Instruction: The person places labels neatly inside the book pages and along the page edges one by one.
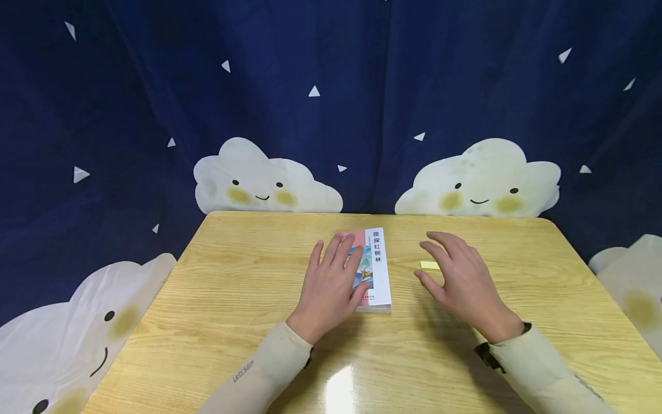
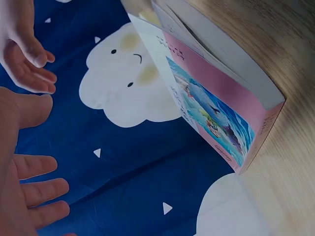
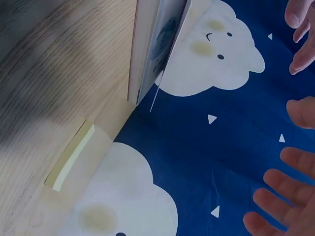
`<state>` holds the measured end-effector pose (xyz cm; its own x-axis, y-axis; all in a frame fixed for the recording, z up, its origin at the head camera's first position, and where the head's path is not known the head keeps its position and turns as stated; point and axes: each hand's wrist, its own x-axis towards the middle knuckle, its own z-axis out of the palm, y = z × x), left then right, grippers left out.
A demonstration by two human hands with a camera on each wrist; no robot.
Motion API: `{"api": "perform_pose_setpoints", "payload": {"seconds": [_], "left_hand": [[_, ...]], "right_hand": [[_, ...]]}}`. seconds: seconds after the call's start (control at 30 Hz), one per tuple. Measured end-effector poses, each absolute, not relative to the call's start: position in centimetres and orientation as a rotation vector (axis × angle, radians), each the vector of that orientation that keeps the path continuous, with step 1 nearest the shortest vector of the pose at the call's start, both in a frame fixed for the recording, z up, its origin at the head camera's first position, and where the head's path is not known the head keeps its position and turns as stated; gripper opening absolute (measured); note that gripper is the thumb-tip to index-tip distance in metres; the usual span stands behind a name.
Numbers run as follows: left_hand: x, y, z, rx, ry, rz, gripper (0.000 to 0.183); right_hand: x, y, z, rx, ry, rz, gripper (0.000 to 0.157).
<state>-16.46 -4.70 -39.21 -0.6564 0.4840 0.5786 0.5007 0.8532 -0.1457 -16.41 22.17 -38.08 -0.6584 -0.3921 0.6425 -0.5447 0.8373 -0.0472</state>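
Note:
A paperback book (image 1: 381, 276) lies on the table, with a pink, white and blue picture cover. My left hand (image 1: 331, 282) is over its left part and hides some of the cover. In the left wrist view, the left hand (image 2: 22, 162) appears above the book (image 2: 216, 98), apart from it, fingers spread. The cover stands slightly lifted from the pages. To the right, my right hand (image 1: 465, 282) hovers with loosely bent fingers and holds nothing. It partly hides a narrow yellow sticky-note pad (image 1: 428, 265), which the right wrist view shows whole on the table.
The light wooden table (image 1: 248, 259) runs back to a dark blue curtain (image 1: 362, 69) with white clouds and triangles. Light glares off the table's front middle. Both forearms wear pale sleeves (image 1: 279, 356).

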Motion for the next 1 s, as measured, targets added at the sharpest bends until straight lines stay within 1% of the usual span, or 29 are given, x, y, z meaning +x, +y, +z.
{"api": "perform_pose_setpoints", "payload": {"seconds": [0.27,0.53,0.67,1.0], "left_hand": [[-16.39,-5.06,-39.37,-0.726,-2.354,-0.051,0.055],[-16.32,-5.30,-39.50,-0.719,-2.355,-0.053,0.047],[-16.20,-5.29,-39.48,-0.719,-2.355,-0.065,0.046],[-16.20,-5.23,-39.57,-0.721,-2.328,-0.081,0.034]], "right_hand": [[-16.31,22.11,-38.15,0.697,-2.374,0.303,0.047],[-16.23,22.07,-38.16,0.687,-2.408,0.300,0.047],[-16.26,22.06,-38.24,0.704,-2.409,0.325,0.046],[-15.91,21.88,-38.35,0.668,-2.502,0.401,0.034]]}}
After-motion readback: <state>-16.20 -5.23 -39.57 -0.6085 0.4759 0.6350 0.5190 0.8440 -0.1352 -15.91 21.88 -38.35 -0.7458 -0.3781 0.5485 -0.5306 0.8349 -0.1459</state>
